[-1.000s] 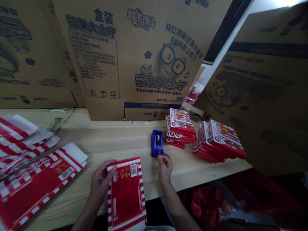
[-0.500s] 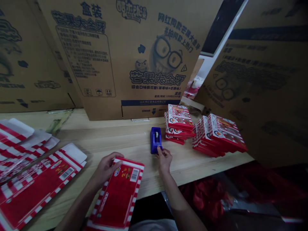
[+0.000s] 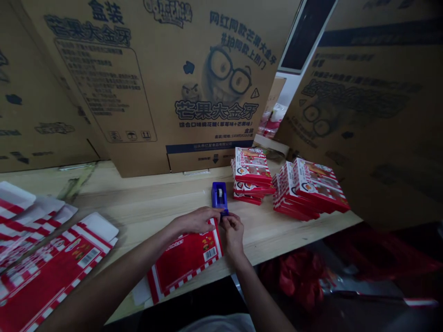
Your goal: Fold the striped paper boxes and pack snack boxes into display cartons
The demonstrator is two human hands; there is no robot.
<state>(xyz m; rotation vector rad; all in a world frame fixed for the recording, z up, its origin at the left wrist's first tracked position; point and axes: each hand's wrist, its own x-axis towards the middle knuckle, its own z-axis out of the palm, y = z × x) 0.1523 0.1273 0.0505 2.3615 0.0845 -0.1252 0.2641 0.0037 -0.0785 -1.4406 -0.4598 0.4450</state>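
Head view, lower left: striped cartons (image 3: 55,276) overlap on the table (image 3: 134,205), apparently kept within the left hand's reach. At bottom center a red box (image 3: 183,263) slants near the table's front edge. The left hand (image 3: 197,221) lies over its upper side, probably steadying it; whether the fingers close on it, I cannot tell. The right hand (image 3: 235,235) bunches its fingertips at the blue tape dispenser's (image 3: 218,198) front, seemingly where tape comes off; what they pinch is unclear. Farther, small box stacks (image 3: 254,166) stand center right, perhaps clear of the hands. Large cardboard boxes (image 3: 155,101) back everything.
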